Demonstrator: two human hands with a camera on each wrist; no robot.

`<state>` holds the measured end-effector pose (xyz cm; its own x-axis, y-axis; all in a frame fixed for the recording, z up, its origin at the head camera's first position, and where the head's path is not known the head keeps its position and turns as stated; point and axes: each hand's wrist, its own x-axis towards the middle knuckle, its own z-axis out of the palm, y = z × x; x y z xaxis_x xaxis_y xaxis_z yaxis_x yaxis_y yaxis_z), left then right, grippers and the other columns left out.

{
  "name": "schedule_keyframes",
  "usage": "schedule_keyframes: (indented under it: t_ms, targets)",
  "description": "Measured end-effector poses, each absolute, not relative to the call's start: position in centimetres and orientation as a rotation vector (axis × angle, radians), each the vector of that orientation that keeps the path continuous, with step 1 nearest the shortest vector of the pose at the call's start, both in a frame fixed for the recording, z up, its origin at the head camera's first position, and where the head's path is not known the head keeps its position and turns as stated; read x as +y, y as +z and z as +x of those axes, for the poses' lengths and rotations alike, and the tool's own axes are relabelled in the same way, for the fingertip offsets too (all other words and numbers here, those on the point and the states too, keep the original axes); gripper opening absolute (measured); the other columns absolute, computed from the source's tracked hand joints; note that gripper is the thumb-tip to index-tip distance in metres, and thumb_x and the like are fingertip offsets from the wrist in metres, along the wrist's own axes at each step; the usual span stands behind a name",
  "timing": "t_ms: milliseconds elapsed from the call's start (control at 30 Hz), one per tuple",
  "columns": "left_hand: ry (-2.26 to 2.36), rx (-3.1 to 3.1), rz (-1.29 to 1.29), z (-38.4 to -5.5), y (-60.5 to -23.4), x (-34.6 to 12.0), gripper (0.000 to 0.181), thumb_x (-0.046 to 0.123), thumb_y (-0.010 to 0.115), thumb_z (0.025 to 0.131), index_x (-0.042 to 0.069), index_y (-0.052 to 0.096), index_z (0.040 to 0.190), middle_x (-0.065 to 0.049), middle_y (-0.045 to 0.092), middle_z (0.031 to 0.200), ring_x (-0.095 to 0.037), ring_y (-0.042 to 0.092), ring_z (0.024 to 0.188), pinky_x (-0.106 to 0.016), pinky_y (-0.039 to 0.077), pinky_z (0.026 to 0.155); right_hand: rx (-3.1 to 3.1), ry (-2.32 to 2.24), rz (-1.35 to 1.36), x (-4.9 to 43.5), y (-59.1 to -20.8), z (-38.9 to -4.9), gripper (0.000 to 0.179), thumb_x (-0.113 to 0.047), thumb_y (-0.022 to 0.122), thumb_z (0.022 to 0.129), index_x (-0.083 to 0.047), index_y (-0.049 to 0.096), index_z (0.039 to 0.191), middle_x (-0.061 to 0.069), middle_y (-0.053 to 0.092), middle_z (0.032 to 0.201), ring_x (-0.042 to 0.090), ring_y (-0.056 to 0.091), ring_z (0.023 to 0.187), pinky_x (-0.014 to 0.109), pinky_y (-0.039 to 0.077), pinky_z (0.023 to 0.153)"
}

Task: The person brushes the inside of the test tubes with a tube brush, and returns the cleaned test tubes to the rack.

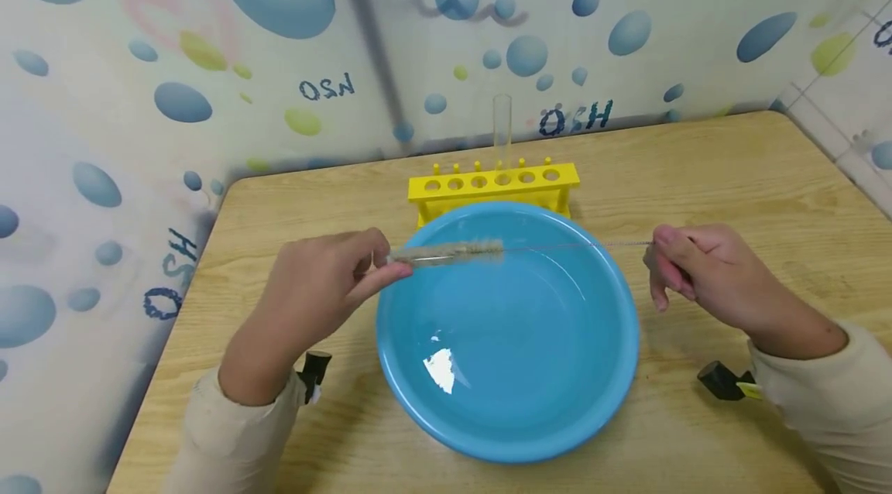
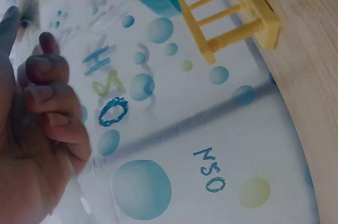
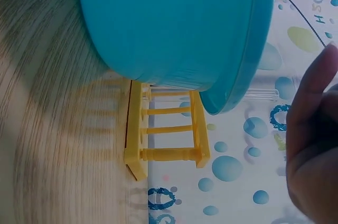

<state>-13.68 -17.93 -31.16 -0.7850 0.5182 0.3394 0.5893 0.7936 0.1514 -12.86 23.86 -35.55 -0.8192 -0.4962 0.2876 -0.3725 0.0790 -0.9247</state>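
Note:
Over the left part of the blue basin (image 1: 613,401), my left hand (image 1: 307,293) pinches a glass test tube (image 1: 435,255) near its end, between thumb and fingers. The tube lies nearly level, its mouth to the right. A test tube brush (image 1: 491,248) has pale bristles partly inside the tube and partly out at the mouth. Its thin twisted wire runs right to my right hand (image 1: 718,269), whose thumb and forefinger pinch the wire end beyond the basin's right rim. In the right wrist view, the wire (image 3: 303,15) slants up from the right fingertips.
Behind the basin stands a yellow test tube rack (image 1: 446,186), with another glass test tube (image 1: 502,126) upright in it. The wooden table (image 1: 697,192) meets a wall (image 1: 390,29) printed with blue drops along its back edge.

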Motion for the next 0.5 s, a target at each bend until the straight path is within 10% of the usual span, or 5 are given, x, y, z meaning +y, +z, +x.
schedule_keyframes:
  t_ms: [133,333,500]
  targets:
    - [-0.29,-2.439,-0.875,-14.23,-31.7,-18.0,0.059,0.067,0.046,0.093,0.011,0.064,0.082,0.002,0.056,0.059,-0.009,0.044,0.048,-0.021,0.031,0.043,2.149,-1.963,-0.887,23.81,-35.81,-13.06,0.048,0.003,0.023,0.107,-0.005,0.042,0.065,0.004,0.034,0.055,0.019,0.048,0.05,0.033,0.046,0.048]
    - [-0.264,-2.313,-0.846,-14.63,-31.62,-18.04,0.053,0.042,0.091,0.067,0.003,0.059,0.085,-0.008,0.07,0.072,-0.02,0.06,0.057,-0.034,0.048,0.056,1.937,-2.155,-0.936,23.65,-36.11,-13.4,0.047,0.006,0.017,0.107,-0.001,0.039,0.066,0.005,0.031,0.055,0.017,0.038,0.047,0.034,0.043,0.046]
    - [-0.253,-2.281,-0.827,-14.7,-31.35,-18.07,0.054,0.036,0.094,0.064,0.003,0.057,0.085,-0.01,0.072,0.076,-0.022,0.063,0.06,-0.038,0.051,0.059,1.929,-2.154,-0.921,23.67,-36.12,-13.49,0.047,0.005,0.017,0.107,-0.001,0.038,0.066,0.005,0.03,0.055,0.017,0.036,0.047,0.035,0.042,0.045]
